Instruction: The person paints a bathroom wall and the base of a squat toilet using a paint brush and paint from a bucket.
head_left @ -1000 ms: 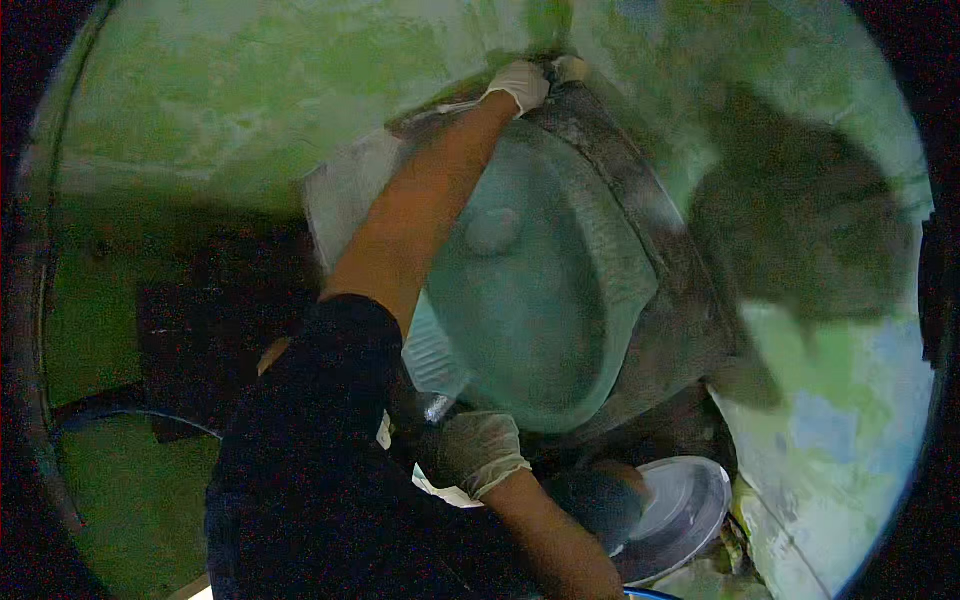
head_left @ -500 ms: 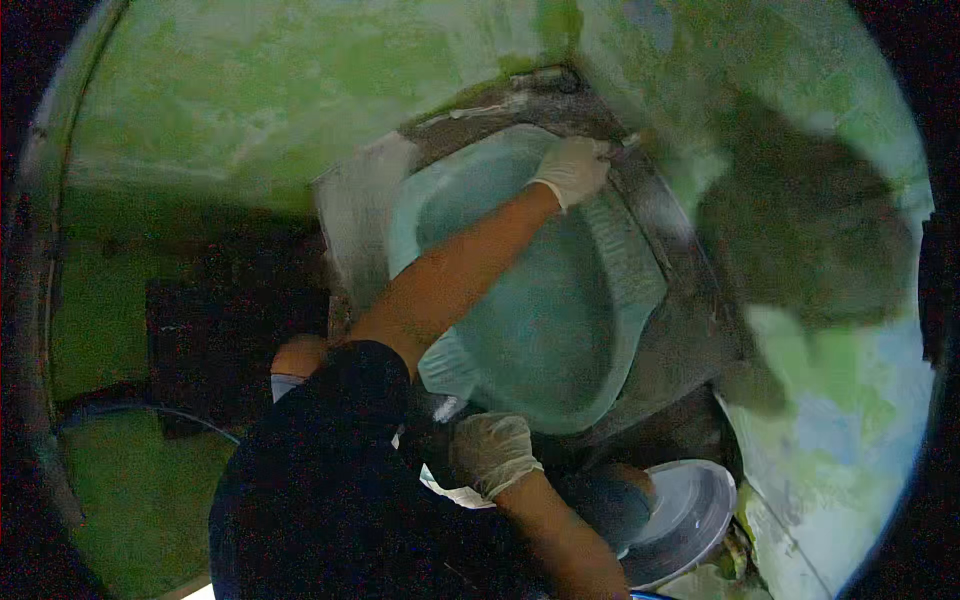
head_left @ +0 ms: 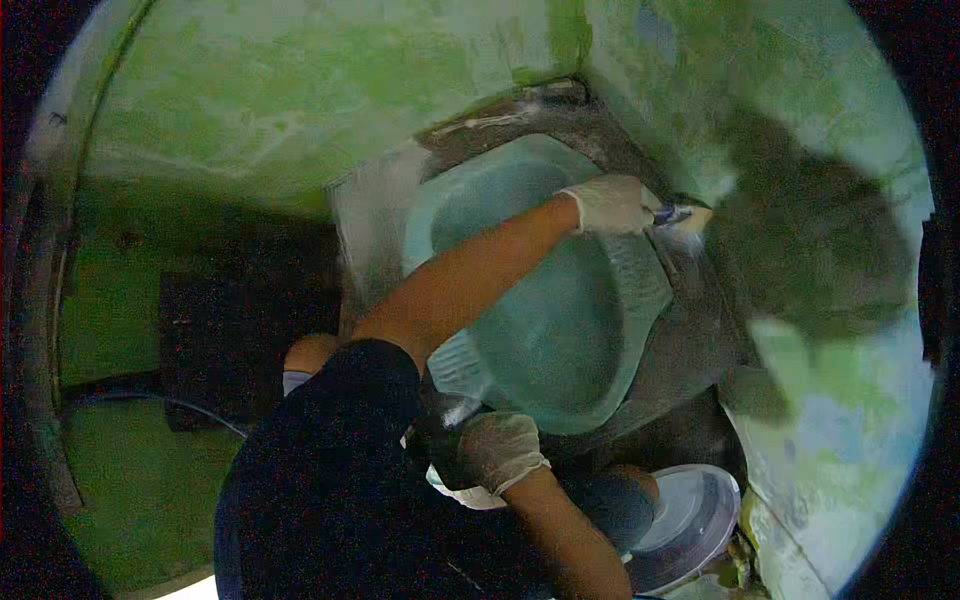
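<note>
While the gloved left hand is gripping a brush at the teal squat pan's rim beside the green wall, the right hand is resting curled near a grey basin.

Your gloved left hand sits at the two o'clock rim of the teal ceramic squat pan; the round metal basin lies at its five o'clock, your gloved right hand at seven.
</note>
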`<state>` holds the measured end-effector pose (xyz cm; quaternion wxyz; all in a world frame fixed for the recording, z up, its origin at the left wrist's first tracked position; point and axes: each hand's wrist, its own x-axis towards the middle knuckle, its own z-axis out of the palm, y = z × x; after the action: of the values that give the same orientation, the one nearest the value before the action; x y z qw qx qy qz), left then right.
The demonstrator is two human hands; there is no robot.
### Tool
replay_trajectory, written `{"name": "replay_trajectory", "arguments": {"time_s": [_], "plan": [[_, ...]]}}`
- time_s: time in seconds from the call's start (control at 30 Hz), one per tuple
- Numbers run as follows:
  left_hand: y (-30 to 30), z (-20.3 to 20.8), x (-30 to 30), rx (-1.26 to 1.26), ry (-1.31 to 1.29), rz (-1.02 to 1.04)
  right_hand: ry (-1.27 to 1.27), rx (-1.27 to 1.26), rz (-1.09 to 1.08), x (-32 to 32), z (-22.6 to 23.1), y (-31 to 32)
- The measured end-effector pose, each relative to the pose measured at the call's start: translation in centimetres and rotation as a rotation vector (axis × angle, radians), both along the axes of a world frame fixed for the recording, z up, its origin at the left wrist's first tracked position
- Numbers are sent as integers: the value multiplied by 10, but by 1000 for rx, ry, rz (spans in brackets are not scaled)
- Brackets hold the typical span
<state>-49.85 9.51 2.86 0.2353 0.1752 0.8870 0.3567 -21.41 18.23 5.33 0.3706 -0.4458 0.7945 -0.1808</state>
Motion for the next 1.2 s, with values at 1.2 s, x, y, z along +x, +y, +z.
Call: {"name": "replay_trajectory", "arguments": {"time_s": [1.2], "plan": [[-98, 18, -51, -326, 578, 526, 80, -39, 109, -6, 19, -18]]}}
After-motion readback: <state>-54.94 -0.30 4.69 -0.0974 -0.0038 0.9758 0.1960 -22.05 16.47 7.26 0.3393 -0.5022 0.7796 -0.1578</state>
